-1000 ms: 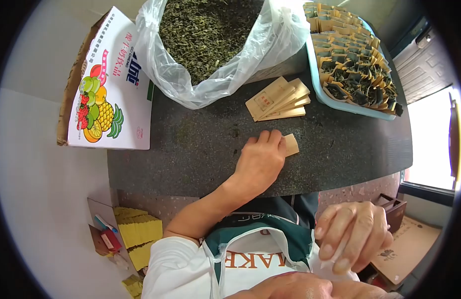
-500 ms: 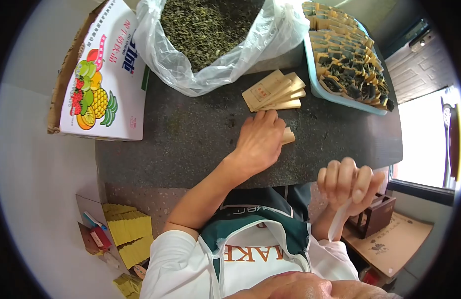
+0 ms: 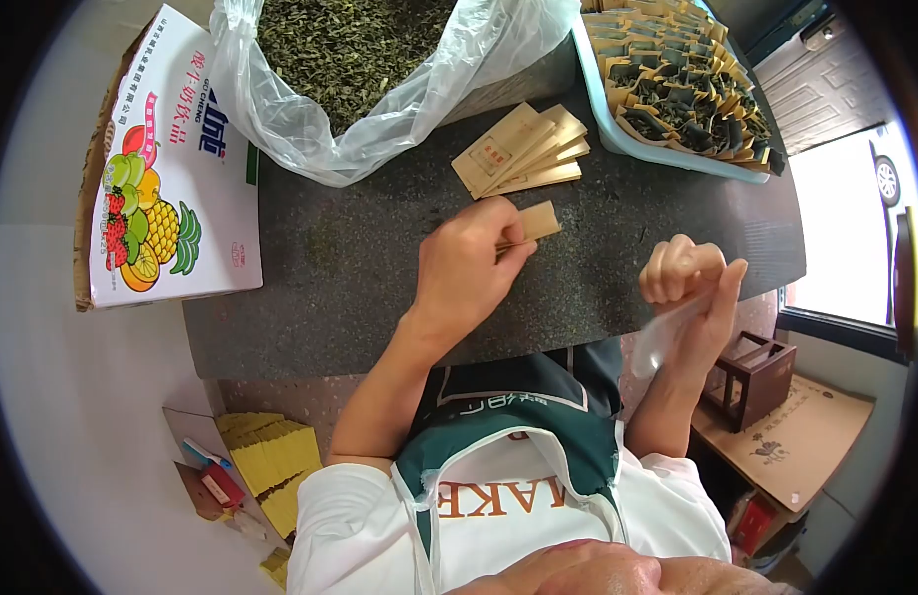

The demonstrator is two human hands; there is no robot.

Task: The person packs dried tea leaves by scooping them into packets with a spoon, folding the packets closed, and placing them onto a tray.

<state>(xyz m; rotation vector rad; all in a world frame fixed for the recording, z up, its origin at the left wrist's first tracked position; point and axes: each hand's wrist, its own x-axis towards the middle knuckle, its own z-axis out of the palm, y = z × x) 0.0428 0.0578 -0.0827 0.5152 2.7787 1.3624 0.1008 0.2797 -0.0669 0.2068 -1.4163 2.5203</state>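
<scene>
My left hand [image 3: 466,253] pinches a small brown paper packet [image 3: 540,220] between thumb and fingers, just above the dark table. Beyond it lies a fanned stack of flat brown paper packets [image 3: 508,149], the nearest printed in red. Off to the right, over the table's front edge, my right hand [image 3: 692,283] is closed around a pale, translucent, spoon-like tool [image 3: 662,337]. Its wide end hangs towards my body and is blurred; the fingers hide the rest.
A clear plastic bag [image 3: 350,159] of dried leaves [image 3: 355,50] stands at the back. At back right, a light blue tray [image 3: 627,144] holds rows of leaf-filled packets [image 3: 677,89]. A white carton [image 3: 181,169] stands left. Below right sits a dark wooden box [image 3: 751,382].
My left hand has lifted the paper packet and turned it. My right hand has moved up and forward with the spoon-like tool. The view has shifted a little.
</scene>
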